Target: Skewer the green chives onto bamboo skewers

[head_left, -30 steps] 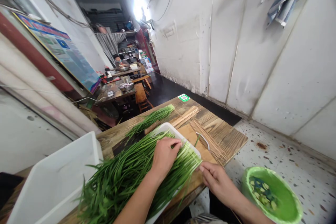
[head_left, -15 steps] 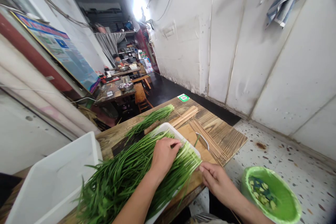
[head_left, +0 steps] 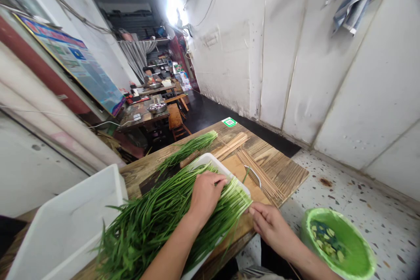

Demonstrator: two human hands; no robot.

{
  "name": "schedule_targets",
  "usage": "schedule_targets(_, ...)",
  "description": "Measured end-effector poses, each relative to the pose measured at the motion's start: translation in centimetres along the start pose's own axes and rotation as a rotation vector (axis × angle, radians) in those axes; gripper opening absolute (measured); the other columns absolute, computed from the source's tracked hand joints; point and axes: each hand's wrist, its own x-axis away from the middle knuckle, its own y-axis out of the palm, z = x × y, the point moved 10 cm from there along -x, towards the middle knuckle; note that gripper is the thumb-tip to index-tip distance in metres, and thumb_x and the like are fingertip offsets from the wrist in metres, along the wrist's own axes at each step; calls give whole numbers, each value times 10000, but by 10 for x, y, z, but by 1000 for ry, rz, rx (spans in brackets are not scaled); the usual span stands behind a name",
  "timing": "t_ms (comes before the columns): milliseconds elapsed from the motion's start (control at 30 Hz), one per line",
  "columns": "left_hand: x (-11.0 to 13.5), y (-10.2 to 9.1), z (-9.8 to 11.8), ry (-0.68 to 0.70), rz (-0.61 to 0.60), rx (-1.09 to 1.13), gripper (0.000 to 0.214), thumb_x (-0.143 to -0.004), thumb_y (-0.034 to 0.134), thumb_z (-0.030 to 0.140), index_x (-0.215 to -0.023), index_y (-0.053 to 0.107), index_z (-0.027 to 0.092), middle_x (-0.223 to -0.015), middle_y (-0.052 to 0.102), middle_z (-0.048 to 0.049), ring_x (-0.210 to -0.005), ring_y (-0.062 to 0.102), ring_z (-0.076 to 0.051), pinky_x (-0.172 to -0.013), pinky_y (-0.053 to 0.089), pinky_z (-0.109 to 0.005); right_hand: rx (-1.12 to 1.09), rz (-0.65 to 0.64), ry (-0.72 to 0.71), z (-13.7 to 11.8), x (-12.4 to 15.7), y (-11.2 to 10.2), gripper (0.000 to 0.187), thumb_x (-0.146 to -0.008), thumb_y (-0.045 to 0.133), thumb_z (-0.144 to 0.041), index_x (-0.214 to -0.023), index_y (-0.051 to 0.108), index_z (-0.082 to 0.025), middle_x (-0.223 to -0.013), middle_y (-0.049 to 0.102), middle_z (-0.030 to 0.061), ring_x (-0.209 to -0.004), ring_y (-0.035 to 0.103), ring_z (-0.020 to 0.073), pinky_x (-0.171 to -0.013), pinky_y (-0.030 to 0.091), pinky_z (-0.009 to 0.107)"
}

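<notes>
A big pile of green chives [head_left: 157, 218] lies in a white tray [head_left: 210, 159] on a wooden table [head_left: 278, 170]. My left hand [head_left: 205, 194] rests on top of the chives near their pale cut ends, fingers curled into the stalks. My right hand [head_left: 269, 225] sits at the table's near edge by the stalk ends, fingers closed in a pinch on a stalk end or something thin that I cannot make out. Bamboo skewers [head_left: 259, 175] lie spread on the table just beyond both hands.
An empty white bin [head_left: 65, 223] stands at the left. A second chive bunch [head_left: 190, 146] and a skewer bundle [head_left: 231, 145] lie farther back. A green-lined bucket [head_left: 337, 245] with scraps sits on the floor at the right. More tables [head_left: 147, 111] stand down the corridor.
</notes>
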Motion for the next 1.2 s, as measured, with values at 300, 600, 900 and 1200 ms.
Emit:
schedule_targets(300, 7, 1, 16, 113, 4, -69, 215, -774, 512, 171, -698, 705, 227, -795, 705, -15, -771, 584, -168, -786, 407, -318, -15, 38, -15, 3, -1, 0, 342, -880, 371, -446, -689, 465, -178, -488, 272, -79, -428, 253, 80, -407, 208, 200)
schedule_targets(600, 5, 11, -11, -93, -233, 337, 311, -779, 494, 336, -980, 673, 180, -949, 693, -35, -883, 614, -189, -834, 450, -297, 61, 34, -57, -14, 0, -1, 323, -885, 369, -420, -732, 512, -173, -533, 269, -63, -463, 265, 93, -427, 223, 208)
schedule_targets(900, 10, 23, -31, -312, -310, 614, 349, -673, 610, 412, -869, 704, 140, -806, 697, -27, -813, 586, -188, -796, 426, -290, 301, 45, -201, -39, -3, -3, 308, -905, 343, -325, -739, 551, -169, -606, 461, -20, -581, 430, 129, -571, 334, 220)
schedule_targets(1200, 18, 36, -16, -255, -466, 701, 352, -708, 563, 427, -525, 540, 126, -492, 407, 59, -506, 363, -76, -525, 307, -197, 297, 26, -217, -39, -2, -1, 304, -902, 348, -312, -722, 541, -160, -629, 490, -12, -608, 466, 135, -585, 345, 216)
